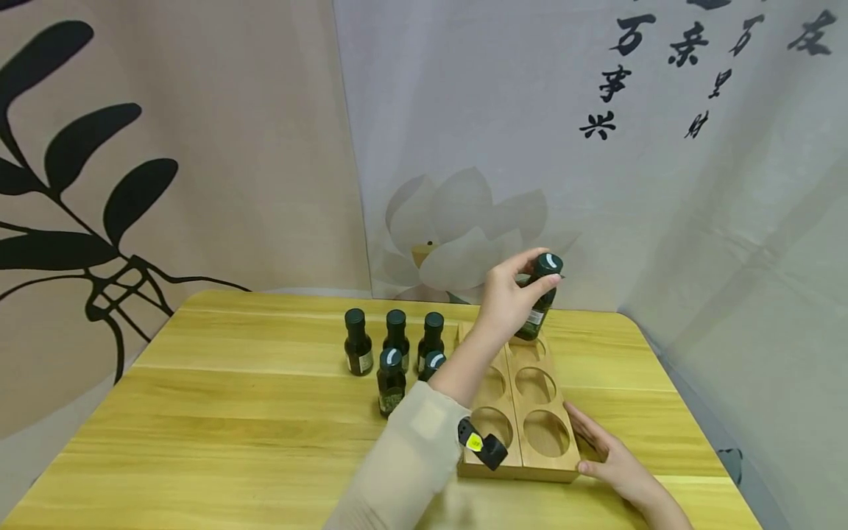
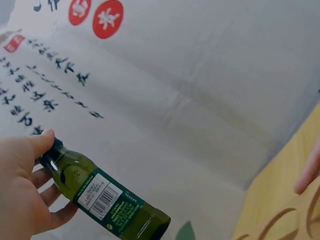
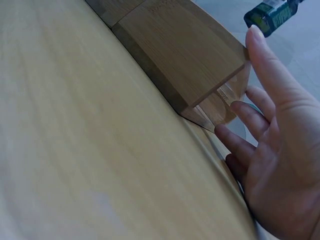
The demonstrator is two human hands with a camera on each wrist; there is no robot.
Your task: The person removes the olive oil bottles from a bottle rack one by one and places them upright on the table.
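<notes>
My left hand (image 1: 510,291) grips a dark green glass bottle (image 1: 534,318) near its black cap, fingers and thumb around the neck. The bottle is tilted above the far end of a wooden rack (image 1: 513,419) with two rows of round holes. In the left wrist view a white barcode label (image 2: 99,196) shows on the held bottle. At the rack's near right corner, my right hand (image 1: 612,464) touches the side with relaxed fingers, its thumb by the front corner. In the right wrist view, the fingers (image 3: 250,120) lie against the rack's end. My left forearm hides part of the rack.
Several similar bottles (image 1: 358,344) stand upright on the wooden table (image 1: 218,412), left of the rack. One is partly behind my left forearm. A printed cloth backdrop (image 1: 265,147) hangs behind the table's far edge.
</notes>
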